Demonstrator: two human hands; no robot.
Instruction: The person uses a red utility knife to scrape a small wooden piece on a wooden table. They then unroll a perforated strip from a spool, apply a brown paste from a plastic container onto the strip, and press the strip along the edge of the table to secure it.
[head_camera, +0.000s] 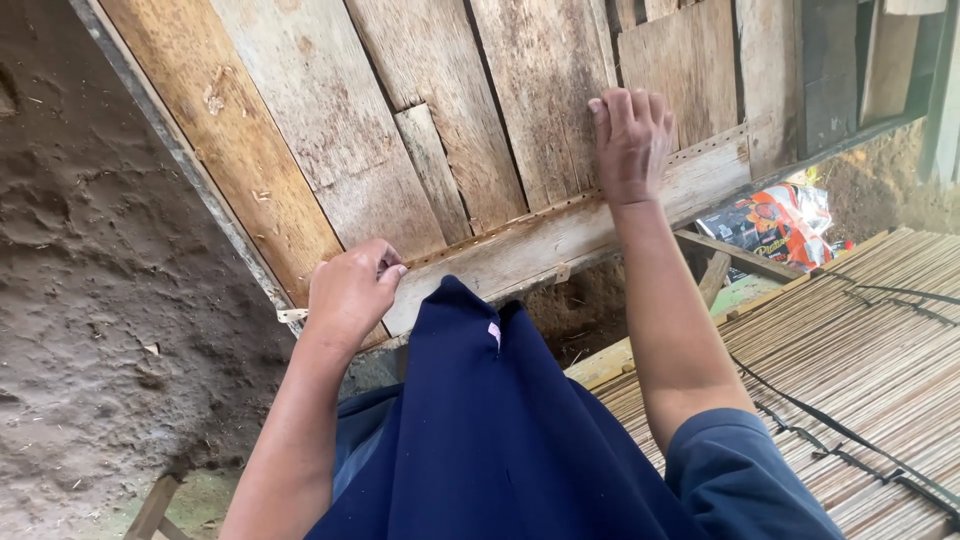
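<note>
Left hand (350, 292) pinching, right hand (630, 145) flat

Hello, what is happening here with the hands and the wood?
A person in a blue shirt works at a wall of old planks. The left hand pinches the end of a thin perforated strip that lies along a horizontal board. The right hand presses flat on the planks above the strip, farther along. Bamboo slats lie to the right.
</note>
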